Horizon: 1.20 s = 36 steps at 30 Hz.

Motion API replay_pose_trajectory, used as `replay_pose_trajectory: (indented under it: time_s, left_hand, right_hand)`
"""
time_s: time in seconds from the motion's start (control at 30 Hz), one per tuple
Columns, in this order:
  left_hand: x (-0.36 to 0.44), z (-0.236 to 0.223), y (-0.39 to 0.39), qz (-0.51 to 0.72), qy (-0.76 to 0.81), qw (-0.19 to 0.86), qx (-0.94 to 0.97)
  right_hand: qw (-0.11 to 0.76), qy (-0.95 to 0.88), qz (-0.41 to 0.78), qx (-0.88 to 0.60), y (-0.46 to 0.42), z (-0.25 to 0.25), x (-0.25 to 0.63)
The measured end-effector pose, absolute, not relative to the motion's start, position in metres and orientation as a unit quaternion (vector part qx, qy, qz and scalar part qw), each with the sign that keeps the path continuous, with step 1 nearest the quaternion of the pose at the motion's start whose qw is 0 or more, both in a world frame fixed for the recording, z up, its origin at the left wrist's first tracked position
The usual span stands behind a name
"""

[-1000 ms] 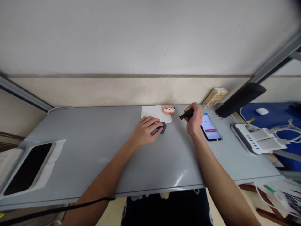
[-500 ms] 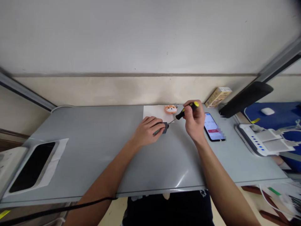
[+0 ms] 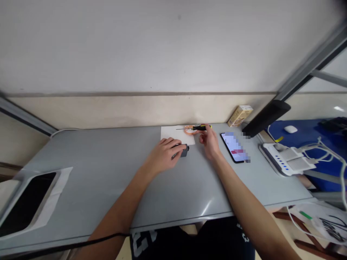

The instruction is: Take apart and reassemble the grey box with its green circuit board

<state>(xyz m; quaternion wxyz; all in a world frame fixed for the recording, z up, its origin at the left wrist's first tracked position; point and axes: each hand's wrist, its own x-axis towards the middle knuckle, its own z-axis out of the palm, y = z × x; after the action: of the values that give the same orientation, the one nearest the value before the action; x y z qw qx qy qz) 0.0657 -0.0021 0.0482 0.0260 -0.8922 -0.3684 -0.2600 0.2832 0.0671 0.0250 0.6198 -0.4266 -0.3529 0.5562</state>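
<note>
My left hand [image 3: 166, 153] is closed around a small dark grey box [image 3: 184, 153], which has a black knob-like part on its right end. The hand hides much of the box. Farther back, my right hand [image 3: 210, 142] has its thumb and fingers at the handle end of a black and yellow screwdriver [image 3: 200, 128]. That screwdriver lies level with its thin shaft pointing left, crossing in front of an orange and white animal-face case [image 3: 188, 131]. Under the case is a sheet of white paper [image 3: 169, 133], close to the wall.
A lit phone [image 3: 233, 148] lies right of my right hand. Behind it stand a small yellowish carton [image 3: 240, 116] and a black cylinder-like object [image 3: 267, 118]. A white power strip [image 3: 276, 159] with plugs sits at the right edge. A dark tablet-like device [image 3: 27, 200] lies far left.
The screwdriver has left the grey box and swung level over the orange case, with my right hand moving back and left. My left hand stays on the box. The view has shifted slightly.
</note>
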Motion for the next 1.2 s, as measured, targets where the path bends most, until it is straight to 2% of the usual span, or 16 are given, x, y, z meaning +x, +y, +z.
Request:
replay_pose_trajectory:
  time_s: [0.17,0.3,0.4,0.53,0.77,0.93,1.2]
  left_hand:
    - [0.069,0.052,-0.006,-0.228,-0.377,0.012,-0.898]
    - [0.052,0.056,-0.007,-0.291,-0.401,-0.047,-0.867]
    - [0.021,0.057,-0.005,-0.355,-0.475,-0.095,-0.800]
    - [-0.015,0.052,0.000,-0.355,-0.557,-0.134,-0.739]
    - [-0.006,0.064,-0.009,-0.245,-0.481,-0.358,-0.762]
    - [0.007,0.056,-0.007,-0.281,-0.485,-0.387,-0.732]
    - [0.018,0.020,0.007,-0.345,-0.512,-0.350,-0.705]
  right_hand:
    - [0.606,-0.385,0.550,-0.426,0.059,0.016,0.266]
    - [0.574,-0.468,0.522,-0.423,0.051,0.017,0.257]
    - [0.535,-0.527,0.504,-0.425,0.047,0.017,0.253]
    - [0.529,-0.545,0.481,-0.438,0.047,0.013,0.254]
    - [0.531,-0.546,0.468,-0.448,0.050,0.011,0.259]
    - [0.535,-0.542,0.491,-0.423,0.048,0.016,0.258]
    - [0.601,-0.471,0.493,-0.417,0.059,0.021,0.275]
